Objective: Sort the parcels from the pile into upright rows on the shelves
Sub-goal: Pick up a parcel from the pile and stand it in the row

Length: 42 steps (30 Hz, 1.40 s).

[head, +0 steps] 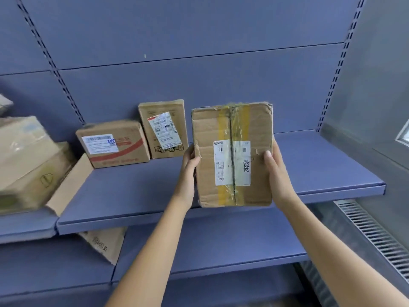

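I hold a worn brown cardboard parcel (pixel 232 154) upright in front of the blue shelf (pixel 132 191); it has yellow tape down its middle and a split white label. My left hand (pixel 188 167) grips its left edge, thumb on the front. My right hand (pixel 276 171) grips the right edge the same way. Two parcels stand on the shelf against the back panel: a low box with a red stripe (pixel 114 144) and a taller box with a tilted label (pixel 163 128). The held parcel is just right of the taller one.
A pile of larger cardboard boxes (pixel 31 165) fills the neighbouring shelf at the left. Another parcel (pixel 104 242) leans on the lower shelf (pixel 210 247). A grey wall and a floor grille (pixel 374 235) lie to the right. Bare shelf surface extends right of the held parcel.
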Each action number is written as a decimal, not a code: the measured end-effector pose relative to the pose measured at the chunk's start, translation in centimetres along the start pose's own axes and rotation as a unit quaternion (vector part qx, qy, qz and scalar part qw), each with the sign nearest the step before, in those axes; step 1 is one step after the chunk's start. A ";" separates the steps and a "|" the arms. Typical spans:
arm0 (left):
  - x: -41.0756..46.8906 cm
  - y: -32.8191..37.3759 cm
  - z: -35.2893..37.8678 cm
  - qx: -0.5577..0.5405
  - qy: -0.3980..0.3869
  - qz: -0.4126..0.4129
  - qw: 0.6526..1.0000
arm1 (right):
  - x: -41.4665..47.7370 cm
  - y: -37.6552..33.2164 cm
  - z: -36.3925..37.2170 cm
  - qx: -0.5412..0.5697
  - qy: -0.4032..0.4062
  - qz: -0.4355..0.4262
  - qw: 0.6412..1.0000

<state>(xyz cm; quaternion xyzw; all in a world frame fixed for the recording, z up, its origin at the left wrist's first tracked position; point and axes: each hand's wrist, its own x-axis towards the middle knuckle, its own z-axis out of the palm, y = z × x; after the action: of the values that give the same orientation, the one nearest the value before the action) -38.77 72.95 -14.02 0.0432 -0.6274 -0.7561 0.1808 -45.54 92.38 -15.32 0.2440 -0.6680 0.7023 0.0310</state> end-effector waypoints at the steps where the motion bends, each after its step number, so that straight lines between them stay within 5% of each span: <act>1: 0.0 -0.2 -0.2 0.006 0.014 0.006 1.000 | 0.2 0.5 0.4 0.000 0.000 -0.001 1.000; 22: 4.7 -4.1 -1.5 0.126 0.046 0.066 0.989 | 3.6 4.8 4.7 -0.037 0.109 -0.031 0.993; 42: 16.1 -8.0 -0.4 0.188 0.273 0.128 0.935 | 15.2 10.1 4.8 0.004 0.049 -0.046 0.998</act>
<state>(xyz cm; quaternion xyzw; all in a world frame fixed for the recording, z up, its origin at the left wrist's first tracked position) -55.42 68.46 -19.24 0.2001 -0.6847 -0.5540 0.4292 -61.20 82.48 -18.90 0.2394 -0.6512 0.7138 0.0951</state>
